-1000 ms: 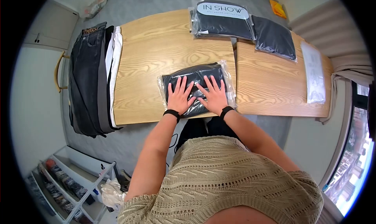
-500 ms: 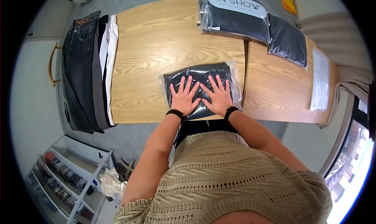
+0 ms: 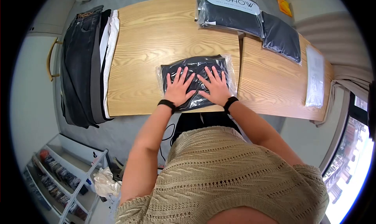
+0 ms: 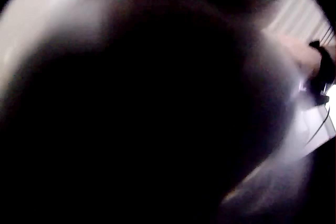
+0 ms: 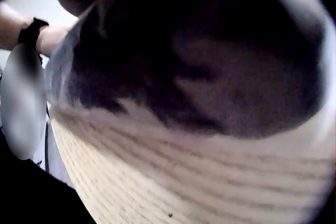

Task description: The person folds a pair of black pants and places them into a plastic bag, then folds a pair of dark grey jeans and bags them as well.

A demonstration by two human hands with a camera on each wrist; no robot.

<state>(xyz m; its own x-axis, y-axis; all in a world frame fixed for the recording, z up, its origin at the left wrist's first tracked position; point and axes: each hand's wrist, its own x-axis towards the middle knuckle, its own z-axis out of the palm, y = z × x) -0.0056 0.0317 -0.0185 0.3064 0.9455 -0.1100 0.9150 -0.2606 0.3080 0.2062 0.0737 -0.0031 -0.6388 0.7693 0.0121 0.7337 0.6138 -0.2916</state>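
Observation:
In the head view a dark folded garment in a clear plastic bag [image 3: 197, 62] lies flat at the front edge of the wooden table [image 3: 149, 40]. My left hand [image 3: 179, 90] rests palm down on its left half, fingers spread. On the right half lies my right hand [image 3: 214, 89], also flat with spread fingers, the two thumbs close together. The bag's clear margins stick out at both sides. Most of the left wrist view is blocked by something dark. The bagged garment [image 5: 210, 77] fills much of the right wrist view, over the wood grain.
Several trousers [image 3: 80, 67] hang over the table's left end. At the back right lie a bag labelled IN SHOW [image 3: 231, 18] and another dark bagged garment [image 3: 281, 38]. Clear plastic bags [image 3: 314, 77] lie at the right end. A shelf rack [image 3: 62, 181] stands lower left.
Both hands stay flat on the bagged garment with fingers spread. The head view has shifted slightly, and the plastic's creases and shine under the hands look different.

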